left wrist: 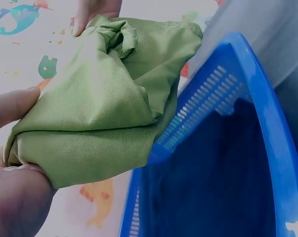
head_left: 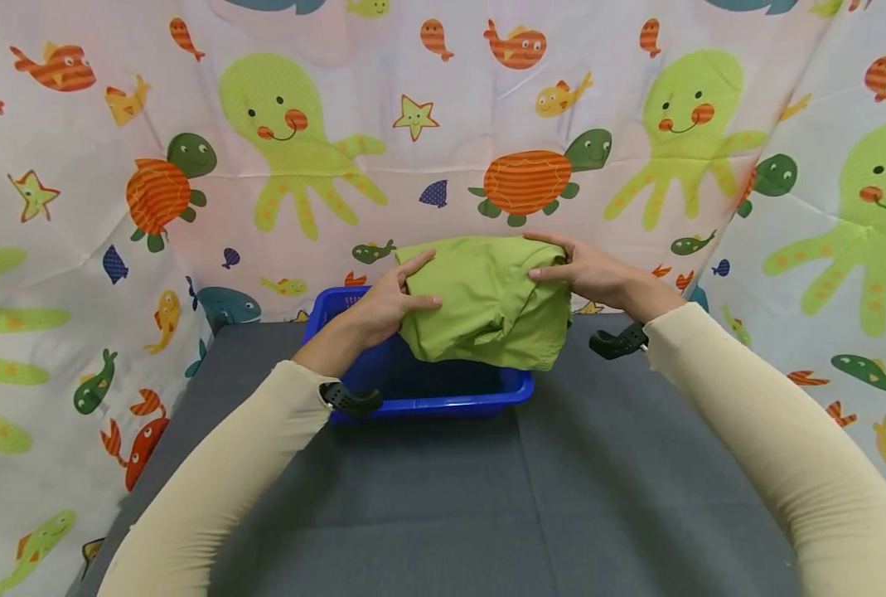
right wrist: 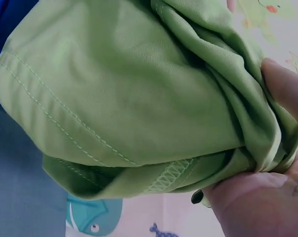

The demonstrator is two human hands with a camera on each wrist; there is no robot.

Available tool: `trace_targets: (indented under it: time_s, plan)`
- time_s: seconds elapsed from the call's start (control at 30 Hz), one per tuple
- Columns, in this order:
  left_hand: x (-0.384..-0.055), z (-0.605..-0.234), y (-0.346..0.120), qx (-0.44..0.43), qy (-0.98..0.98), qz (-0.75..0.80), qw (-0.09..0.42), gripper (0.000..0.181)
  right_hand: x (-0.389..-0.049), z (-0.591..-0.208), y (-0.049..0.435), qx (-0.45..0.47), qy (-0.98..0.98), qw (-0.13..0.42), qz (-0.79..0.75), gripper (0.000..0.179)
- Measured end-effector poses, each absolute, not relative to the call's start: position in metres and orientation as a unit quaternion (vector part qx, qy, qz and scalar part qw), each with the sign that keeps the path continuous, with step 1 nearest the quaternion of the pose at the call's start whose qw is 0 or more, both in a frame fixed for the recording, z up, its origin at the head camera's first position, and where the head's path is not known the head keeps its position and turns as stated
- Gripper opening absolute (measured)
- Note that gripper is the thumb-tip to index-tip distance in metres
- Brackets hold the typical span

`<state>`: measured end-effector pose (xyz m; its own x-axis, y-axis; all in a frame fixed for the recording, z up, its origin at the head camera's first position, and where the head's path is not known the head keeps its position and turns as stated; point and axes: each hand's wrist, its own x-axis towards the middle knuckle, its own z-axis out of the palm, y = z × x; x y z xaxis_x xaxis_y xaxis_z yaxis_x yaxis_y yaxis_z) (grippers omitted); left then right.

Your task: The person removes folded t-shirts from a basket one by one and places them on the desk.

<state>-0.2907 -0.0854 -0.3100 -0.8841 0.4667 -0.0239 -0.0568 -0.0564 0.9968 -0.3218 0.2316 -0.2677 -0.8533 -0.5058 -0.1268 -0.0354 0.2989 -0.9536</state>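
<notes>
A folded, rumpled green cloth garment [head_left: 480,298] with stitched hems is held up between both hands, over a blue plastic basket [head_left: 428,406]. My left hand [head_left: 383,307] grips its left end, thumb on the near side. At the upper right end, my right hand [head_left: 588,269] pinches the fabric between thumb and fingers. The right wrist view shows double stitching and a zigzag seam on the garment [right wrist: 114,98]. In the left wrist view, dark blue cloth [left wrist: 208,173] seems to lie inside the basket; its kind cannot be made out.
The basket stands on a dark grey cloth-covered surface [head_left: 428,514], near its back edge. A white curtain [head_left: 443,108] printed with sea animals hangs behind and on both sides. Each wrist wears a black strap [head_left: 349,398].
</notes>
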Motion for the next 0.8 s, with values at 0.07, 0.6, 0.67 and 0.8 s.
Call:
trace_targets:
  time_s: [0.07,0.6,0.67,0.8]
  plan:
    - [-0.291,-0.311,-0.08,0.154,0.656,0.715,0.187,0.088,-0.321,-0.268,0.237,-0.171,0.781,0.21,-0.562,0.074]
    - [-0.295,-0.318,-0.038,0.137,0.64,0.729,0.199,0.087,-0.327,-0.275,0.277,-0.147,0.794,0.222,-0.546,0.074]
    - [-0.296,-0.319,-0.031,0.135,0.637,0.732,0.201,0.086,-0.327,-0.276,0.284,-0.144,0.795,0.221,-0.546,0.074]
    - [-0.298,-0.321,-0.019,0.133,0.626,0.74,0.207,0.086,-0.325,-0.277,0.297,-0.144,0.795,0.22,-0.547,0.075]
